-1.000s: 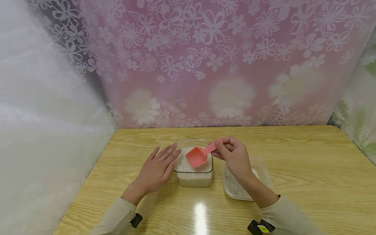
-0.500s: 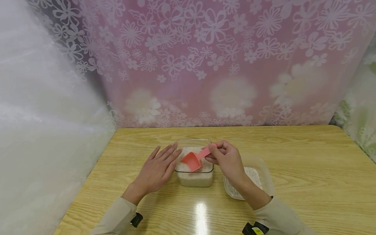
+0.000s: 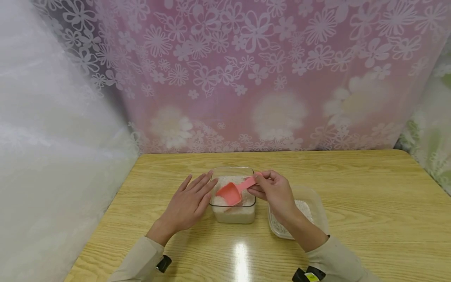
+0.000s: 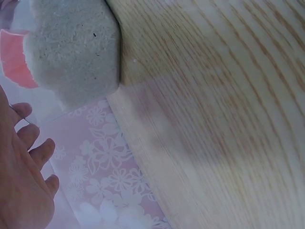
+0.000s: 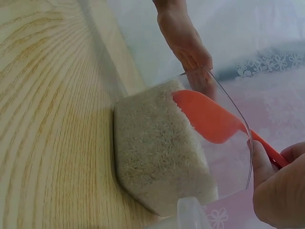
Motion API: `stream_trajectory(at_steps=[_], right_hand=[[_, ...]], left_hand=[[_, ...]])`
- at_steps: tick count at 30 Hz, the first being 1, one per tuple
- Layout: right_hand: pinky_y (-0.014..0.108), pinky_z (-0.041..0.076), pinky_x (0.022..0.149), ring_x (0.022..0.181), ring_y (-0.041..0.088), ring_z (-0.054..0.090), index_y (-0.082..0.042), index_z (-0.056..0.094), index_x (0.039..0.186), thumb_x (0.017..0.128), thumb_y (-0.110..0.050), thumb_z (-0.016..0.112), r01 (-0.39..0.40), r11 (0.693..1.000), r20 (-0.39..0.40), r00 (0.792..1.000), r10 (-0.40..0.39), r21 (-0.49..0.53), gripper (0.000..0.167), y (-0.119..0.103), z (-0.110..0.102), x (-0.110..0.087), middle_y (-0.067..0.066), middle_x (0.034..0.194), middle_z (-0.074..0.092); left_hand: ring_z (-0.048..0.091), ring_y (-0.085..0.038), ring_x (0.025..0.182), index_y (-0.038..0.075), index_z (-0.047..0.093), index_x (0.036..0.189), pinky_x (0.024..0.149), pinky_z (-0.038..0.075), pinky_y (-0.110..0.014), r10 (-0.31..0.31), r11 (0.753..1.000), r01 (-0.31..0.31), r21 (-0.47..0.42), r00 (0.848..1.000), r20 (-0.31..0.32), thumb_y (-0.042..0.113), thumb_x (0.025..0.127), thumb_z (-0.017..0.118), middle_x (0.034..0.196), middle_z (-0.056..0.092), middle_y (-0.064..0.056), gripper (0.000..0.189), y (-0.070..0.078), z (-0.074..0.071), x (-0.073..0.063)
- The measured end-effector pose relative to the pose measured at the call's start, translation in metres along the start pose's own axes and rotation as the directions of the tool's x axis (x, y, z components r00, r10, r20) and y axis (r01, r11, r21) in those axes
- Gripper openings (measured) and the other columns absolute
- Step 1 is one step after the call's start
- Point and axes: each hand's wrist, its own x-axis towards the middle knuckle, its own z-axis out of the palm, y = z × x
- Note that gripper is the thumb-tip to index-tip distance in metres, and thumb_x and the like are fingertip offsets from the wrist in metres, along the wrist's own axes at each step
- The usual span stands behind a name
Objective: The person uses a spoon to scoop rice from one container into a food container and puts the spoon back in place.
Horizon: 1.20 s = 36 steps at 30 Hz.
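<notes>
A clear square container [image 3: 234, 219] filled partly with rice [image 5: 157, 143] stands on the table. Inside it, a pink scoop [image 3: 230, 193] tilts with its front edge in the rice, as the right wrist view shows. My right hand [image 3: 278, 196] pinches the scoop's handle between thumb and fingers above the container's right rim. On the left, my left hand [image 3: 186, 205] lies with straight fingers against the container's side and rim. In the left wrist view, the fingers [image 4: 40, 152] are extended beside the clear wall.
A second, lower translucent container [image 3: 318, 203] with some rice in it sits to the right, partly under my right forearm. The wood-grain table [image 3: 370, 196] ends at a pink flowered curtain [image 3: 211, 98]. A pale sheet [image 3: 63, 156] hangs on the left.
My right hand has moved left and slightly down, and the scoop has gone from above the rice into its surface. The left hand stays in place.
</notes>
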Motion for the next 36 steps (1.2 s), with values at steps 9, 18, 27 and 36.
stream_trajectory(at_steps=[9,18,27,36], right_hand=[[0.032,0.053,0.086,0.08,0.017,0.069,0.011,0.045,0.112,0.1,-0.005,0.048,-0.054,0.987,0.007,0.999,0.054,0.153,0.02,0.0,-0.009,0.001,0.012,0.096,0.065],[0.031,0.051,0.089,0.088,0.02,0.069,0.006,0.048,0.108,0.102,-0.006,0.044,-0.107,0.957,0.025,0.994,0.104,0.27,0.014,-0.002,-0.022,0.001,0.011,0.09,0.068],[0.03,0.049,0.09,0.093,0.02,0.069,0.002,0.058,0.103,0.101,-0.008,0.048,-0.099,0.921,0.083,0.994,0.073,0.377,0.014,-0.01,-0.039,-0.003,0.013,0.093,0.069],[0.031,0.049,0.09,0.093,0.023,0.068,0.003,0.068,0.099,0.099,-0.005,0.051,-0.098,0.848,0.116,0.992,0.044,0.521,0.019,-0.024,-0.068,-0.01,0.016,0.098,0.069]], left_hand=[[0.027,-0.02,0.14,0.02,0.036,0.149,0.115,0.014,-0.046,-0.002,1.0,0.002,0.001,1.0,-0.002,0.035,0.106,0.026,0.154,0.028,-0.002,0.048,0.0,0.001,0.001],[0.027,-0.02,0.14,0.019,0.038,0.149,0.116,0.014,-0.045,-0.014,1.0,0.014,-0.012,1.0,0.0,0.034,0.106,0.028,0.154,0.028,-0.001,0.047,0.001,0.0,0.0],[0.027,-0.02,0.14,0.019,0.037,0.149,0.116,0.013,-0.045,-0.018,1.0,0.018,-0.023,1.0,-0.007,0.03,0.105,0.034,0.155,0.028,-0.002,0.046,0.001,0.002,-0.001],[0.025,-0.019,0.14,0.02,0.037,0.149,0.116,0.012,-0.044,-0.018,1.0,0.018,-0.025,1.0,-0.007,0.03,0.105,0.033,0.155,0.027,-0.001,0.045,0.001,0.002,-0.001]])
